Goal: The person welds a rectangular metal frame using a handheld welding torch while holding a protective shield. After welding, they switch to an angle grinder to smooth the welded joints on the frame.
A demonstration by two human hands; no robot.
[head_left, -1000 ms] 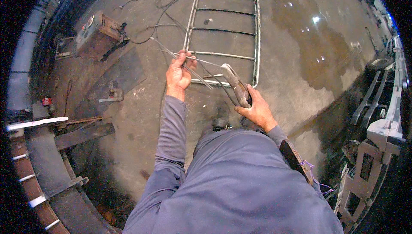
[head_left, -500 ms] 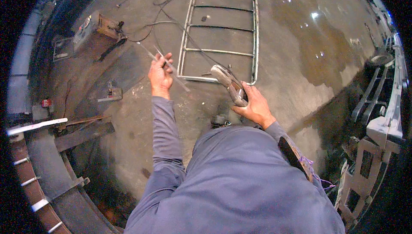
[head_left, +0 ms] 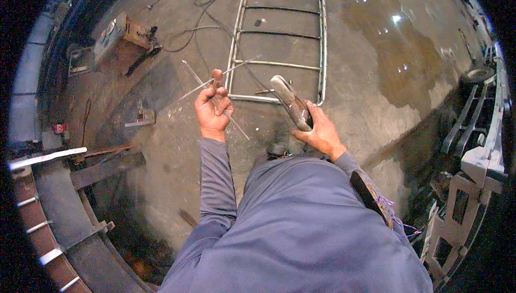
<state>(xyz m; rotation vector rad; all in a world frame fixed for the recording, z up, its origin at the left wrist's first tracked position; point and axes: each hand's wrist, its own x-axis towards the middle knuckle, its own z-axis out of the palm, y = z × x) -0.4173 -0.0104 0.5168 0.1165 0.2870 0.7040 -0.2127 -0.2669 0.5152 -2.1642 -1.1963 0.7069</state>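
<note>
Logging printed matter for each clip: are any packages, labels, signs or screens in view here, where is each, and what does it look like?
Panel or label patch: on the boxy tan machine at upper left on the floor; small, pale with a red spot; too blurred to tell more.
Small red container: far left by the curved wall; any label on it is too small to tell.
No signs or lit screens show.

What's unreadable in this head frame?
- Left hand: thin rods cross; exact count too thin to tell, head view.
- Right hand: holder tool tip blurred; palm side hidden.
- Feet: covered by the torso.
- Metal frame: weld joints too small.
</note>
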